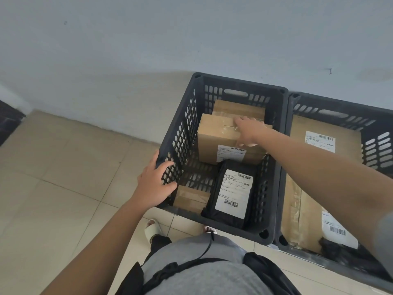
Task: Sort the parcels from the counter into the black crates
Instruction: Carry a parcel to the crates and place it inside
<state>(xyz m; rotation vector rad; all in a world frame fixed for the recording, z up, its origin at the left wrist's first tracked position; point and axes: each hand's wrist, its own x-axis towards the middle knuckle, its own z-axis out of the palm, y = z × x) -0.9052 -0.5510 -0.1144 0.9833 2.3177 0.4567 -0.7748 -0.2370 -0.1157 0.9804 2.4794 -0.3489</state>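
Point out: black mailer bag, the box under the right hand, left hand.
black mailer bag point(230, 194): head view, on its white shipping label.
cardboard box point(217, 137): head view, on its taped top face.
left hand point(154, 184): head view, back of the hand, at the crate's left wall.

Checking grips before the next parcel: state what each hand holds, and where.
Left hand grips the left crate by its left rim. Right hand rests on top of the upright box; a grip cannot be told.

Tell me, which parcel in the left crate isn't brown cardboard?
The black bag parcel with the white label, at the left crate's near end; the others there are cardboard boxes.
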